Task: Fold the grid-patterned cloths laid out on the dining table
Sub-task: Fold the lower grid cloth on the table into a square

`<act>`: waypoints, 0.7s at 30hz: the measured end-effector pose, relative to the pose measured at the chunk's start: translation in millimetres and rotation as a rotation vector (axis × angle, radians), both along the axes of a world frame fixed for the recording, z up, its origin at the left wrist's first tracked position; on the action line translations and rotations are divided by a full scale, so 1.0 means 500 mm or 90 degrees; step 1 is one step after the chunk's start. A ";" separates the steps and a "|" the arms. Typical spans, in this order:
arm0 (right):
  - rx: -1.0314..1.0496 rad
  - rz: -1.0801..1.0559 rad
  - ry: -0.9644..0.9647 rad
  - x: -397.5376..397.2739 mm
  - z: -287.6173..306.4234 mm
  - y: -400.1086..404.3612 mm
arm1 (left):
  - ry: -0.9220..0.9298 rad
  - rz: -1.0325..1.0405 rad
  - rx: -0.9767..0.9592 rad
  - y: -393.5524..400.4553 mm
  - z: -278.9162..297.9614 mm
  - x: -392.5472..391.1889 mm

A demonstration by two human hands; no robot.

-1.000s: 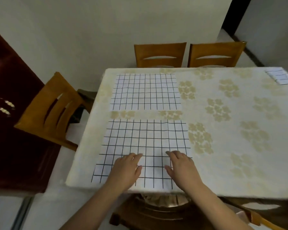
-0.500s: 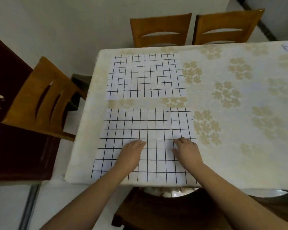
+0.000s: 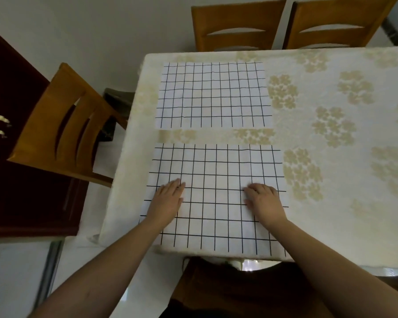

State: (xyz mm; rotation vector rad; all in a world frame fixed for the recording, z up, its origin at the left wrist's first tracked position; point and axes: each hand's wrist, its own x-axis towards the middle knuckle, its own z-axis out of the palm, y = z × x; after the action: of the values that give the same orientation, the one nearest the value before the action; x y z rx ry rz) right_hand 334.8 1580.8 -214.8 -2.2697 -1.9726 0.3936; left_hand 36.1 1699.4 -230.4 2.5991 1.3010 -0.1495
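Near grid cloth (image 3: 216, 193) laid flat at near table edge, pressed by left hand (image 3: 167, 203) and right hand (image 3: 263, 203), fingers straight, nothing gripped. Far grid cloth (image 3: 213, 95) untouched. Smoothing judged underway; edge grasp needed next for first fold.

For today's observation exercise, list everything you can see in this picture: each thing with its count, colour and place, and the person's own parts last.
near cloth: one, white with black grid, flat at the table's near edge.
far cloth: one, white with black grid, flat beyond it, apart.
tablecloth: one, cream with beige flowers, covering the table.
far chairs: two, brown wood, behind the table.
side chair: one, brown wood, left of the table.
cabinet: one, dark red-brown, far left.
left hand: flat on the near cloth.
right hand: flat on the near cloth.
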 end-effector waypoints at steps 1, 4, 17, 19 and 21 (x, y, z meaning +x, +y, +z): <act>0.012 -0.002 -0.002 0.002 -0.004 0.003 | 0.003 -0.005 0.008 0.008 -0.003 -0.010; 0.039 -0.021 0.001 0.009 -0.015 0.007 | -0.025 -0.014 0.025 0.026 -0.004 -0.038; 0.033 -0.071 0.032 0.034 -0.037 0.037 | -0.181 0.075 -0.001 0.088 -0.013 -0.053; 0.040 -0.067 0.029 0.035 -0.037 0.036 | -0.183 0.070 -0.002 0.094 -0.014 -0.052; 0.044 -0.062 0.024 0.036 -0.039 0.036 | -0.186 0.057 -0.003 0.097 -0.014 -0.053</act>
State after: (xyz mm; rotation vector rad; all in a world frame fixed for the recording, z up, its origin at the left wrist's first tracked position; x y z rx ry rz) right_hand 352.8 1598.9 -234.3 -2.2868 -1.8205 0.3507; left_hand 9.6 1748.0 -237.5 2.4375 1.3028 0.2342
